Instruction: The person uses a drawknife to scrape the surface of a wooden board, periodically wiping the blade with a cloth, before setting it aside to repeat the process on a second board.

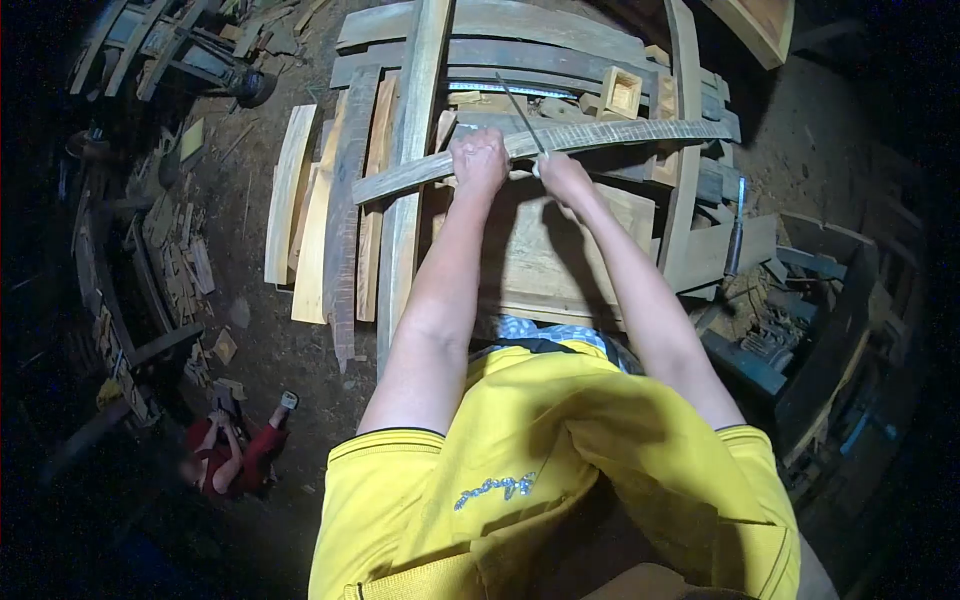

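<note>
A long, slightly curved wooden slat (620,132) lies slantwise across two long beams in front of me. My left hand (479,158) is closed over it, left of its middle. In my right hand (563,177), close to the slat's near edge, is the light-coloured handle of a long, thin-bladed tool (517,108). Its narrow dark blade crosses the slat and points away to the upper left; edge-on like this, its exact kind does not show. Beneath my forearms sits a broad pale wooden board (540,255).
Beams (415,130) and stacked planks (500,20) surround the work. A small wooden box (621,92) stands beyond the slat. To the right lies a dark-handled tool (735,240) near a dark open crate (850,350). A person in red (235,455) sits at lower left, among wood scraps.
</note>
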The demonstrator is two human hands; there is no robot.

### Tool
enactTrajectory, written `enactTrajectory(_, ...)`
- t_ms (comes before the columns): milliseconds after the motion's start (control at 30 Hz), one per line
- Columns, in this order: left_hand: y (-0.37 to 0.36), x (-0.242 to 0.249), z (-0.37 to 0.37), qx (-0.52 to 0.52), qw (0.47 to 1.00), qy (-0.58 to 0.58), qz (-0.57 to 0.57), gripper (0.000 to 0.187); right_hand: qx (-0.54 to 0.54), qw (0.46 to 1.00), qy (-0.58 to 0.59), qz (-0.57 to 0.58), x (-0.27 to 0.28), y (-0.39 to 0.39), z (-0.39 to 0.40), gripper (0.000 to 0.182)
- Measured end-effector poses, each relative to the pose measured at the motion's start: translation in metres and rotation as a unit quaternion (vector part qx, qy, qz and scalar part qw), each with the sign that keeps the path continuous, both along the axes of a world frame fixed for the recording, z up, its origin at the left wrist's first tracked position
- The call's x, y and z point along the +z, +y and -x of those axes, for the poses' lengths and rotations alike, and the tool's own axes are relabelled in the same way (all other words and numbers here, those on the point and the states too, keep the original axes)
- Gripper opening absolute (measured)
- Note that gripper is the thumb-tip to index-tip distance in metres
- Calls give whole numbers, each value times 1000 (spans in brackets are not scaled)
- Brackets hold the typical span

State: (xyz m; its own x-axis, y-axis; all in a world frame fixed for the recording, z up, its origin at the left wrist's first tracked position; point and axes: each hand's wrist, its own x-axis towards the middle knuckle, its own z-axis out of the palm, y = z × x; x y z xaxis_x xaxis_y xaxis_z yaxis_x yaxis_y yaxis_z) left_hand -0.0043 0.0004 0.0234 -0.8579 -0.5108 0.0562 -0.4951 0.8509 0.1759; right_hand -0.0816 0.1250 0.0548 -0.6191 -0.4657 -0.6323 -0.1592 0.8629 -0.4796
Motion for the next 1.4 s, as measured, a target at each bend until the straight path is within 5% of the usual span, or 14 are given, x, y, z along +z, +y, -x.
enactTrajectory(267,-1,0,-2,-4,1000,-11,-20,13,17,1000,1,18,18,48,-31,41)
enactTrajectory(467,-1,-1,0,-5,1000,-1,8,12,-44,999,12,24,6,1,-7,39)
enactTrajectory(667,-1,-4,-1,-11,999,7,35,13,15,994,87,65,0,53,-36,43)
enactTrajectory(833,-1,-2,0,-13,1000,3,27,13,-32,999,13,25,-5,3,-5,42)
enactTrajectory(1000,-1,-2,0,4,999,-30,29,12,7,993,94,75,-3,41,-29,45)
enactTrajectory(1300,-3,1,0,-9,1000,-15,-14,14,-36,999,11,16,-11,0,-2,44)
enactTrajectory(1400,-3,-2,0,-8,1000,-9,-5,13,-14,999,-10,37,9,39,-24,43)
